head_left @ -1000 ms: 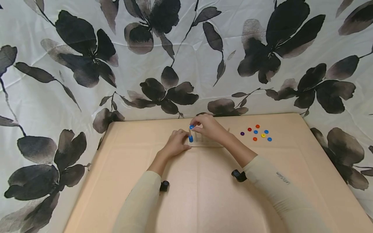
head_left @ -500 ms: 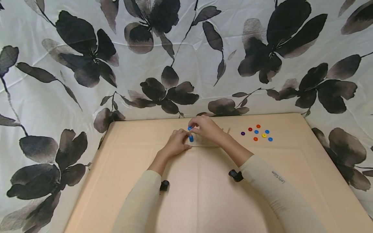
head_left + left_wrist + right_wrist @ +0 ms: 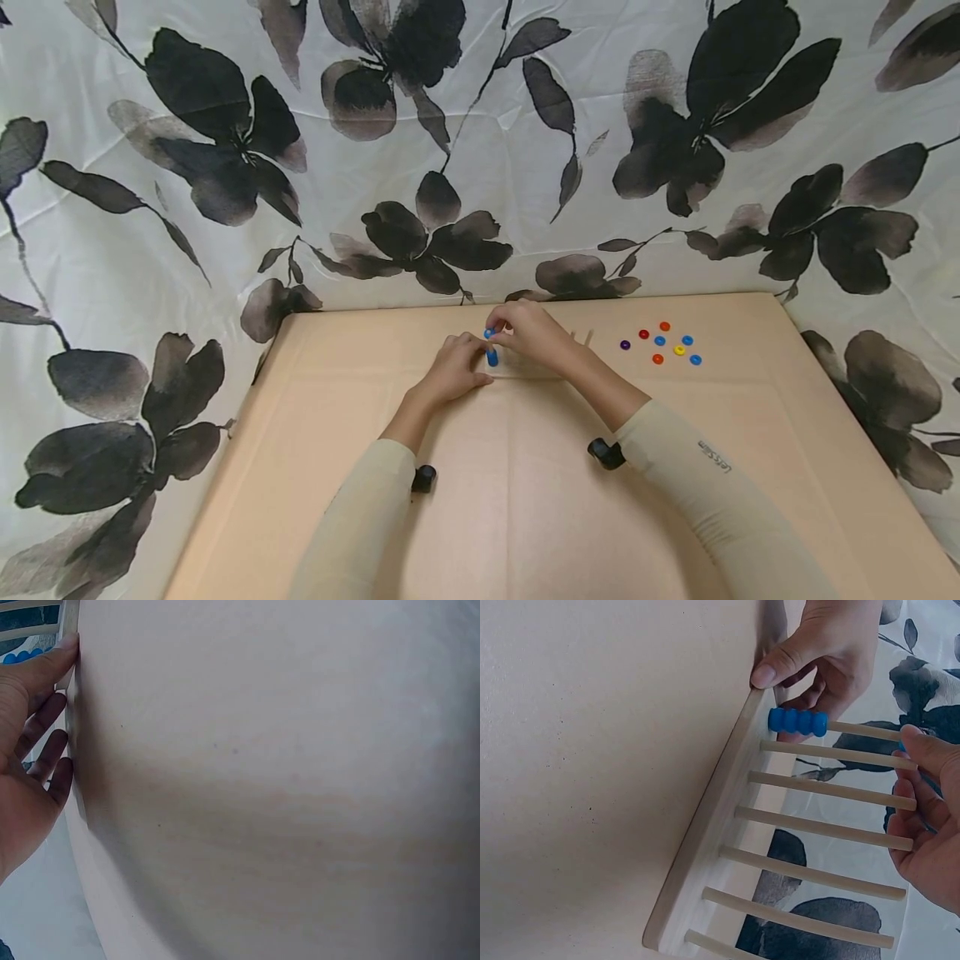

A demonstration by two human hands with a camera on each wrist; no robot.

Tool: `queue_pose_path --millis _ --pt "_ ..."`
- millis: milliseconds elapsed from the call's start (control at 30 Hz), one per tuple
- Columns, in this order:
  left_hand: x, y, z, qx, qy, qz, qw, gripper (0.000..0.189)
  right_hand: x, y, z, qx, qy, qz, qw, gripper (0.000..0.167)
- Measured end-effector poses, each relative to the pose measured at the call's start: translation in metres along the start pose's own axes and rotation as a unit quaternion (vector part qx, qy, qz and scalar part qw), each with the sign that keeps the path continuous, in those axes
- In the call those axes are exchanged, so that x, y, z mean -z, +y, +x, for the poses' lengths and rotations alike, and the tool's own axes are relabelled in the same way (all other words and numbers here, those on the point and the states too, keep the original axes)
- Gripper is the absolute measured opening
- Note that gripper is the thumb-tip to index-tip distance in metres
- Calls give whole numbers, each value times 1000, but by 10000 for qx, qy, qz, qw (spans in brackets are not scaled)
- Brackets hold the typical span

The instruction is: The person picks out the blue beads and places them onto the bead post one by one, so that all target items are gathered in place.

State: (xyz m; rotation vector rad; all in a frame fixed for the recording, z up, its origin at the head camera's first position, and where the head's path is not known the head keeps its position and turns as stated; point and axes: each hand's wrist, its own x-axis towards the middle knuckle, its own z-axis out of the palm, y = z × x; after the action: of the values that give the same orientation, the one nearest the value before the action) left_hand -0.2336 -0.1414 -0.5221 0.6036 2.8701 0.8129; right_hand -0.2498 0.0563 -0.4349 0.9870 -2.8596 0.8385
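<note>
A wooden peg rack (image 3: 712,817) stands near the table's far edge, its upright pegs in a row. On the leftmost peg, several blue beads (image 3: 799,721) are stacked at the base. My left hand (image 3: 452,369) grips that end of the rack, its thumb on the front edge in the right wrist view. My right hand (image 3: 528,332) pinches another blue bead (image 3: 489,333) at the top of the same peg, above the stack. Fingers mostly cover this bead in the right wrist view. The other pegs in view carry no beads.
Right of the rack lie several loose beads: purple (image 3: 625,344), red (image 3: 643,334), orange (image 3: 657,359), yellow (image 3: 679,350) and blue (image 3: 696,360). A floral cloth (image 3: 480,150) hangs behind the table (image 3: 525,500).
My right hand has shifted slightly left, and the pinched blue bead sits a little lower at the peg's top. The left hand keeps its place on the rack.
</note>
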Motion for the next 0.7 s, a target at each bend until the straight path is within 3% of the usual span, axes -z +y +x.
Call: queue_pose_path --millis 700 --pt "-1 1 0 160 -38 -7 9999 54 -1 0 -4 -176 95 -44 9998 13"
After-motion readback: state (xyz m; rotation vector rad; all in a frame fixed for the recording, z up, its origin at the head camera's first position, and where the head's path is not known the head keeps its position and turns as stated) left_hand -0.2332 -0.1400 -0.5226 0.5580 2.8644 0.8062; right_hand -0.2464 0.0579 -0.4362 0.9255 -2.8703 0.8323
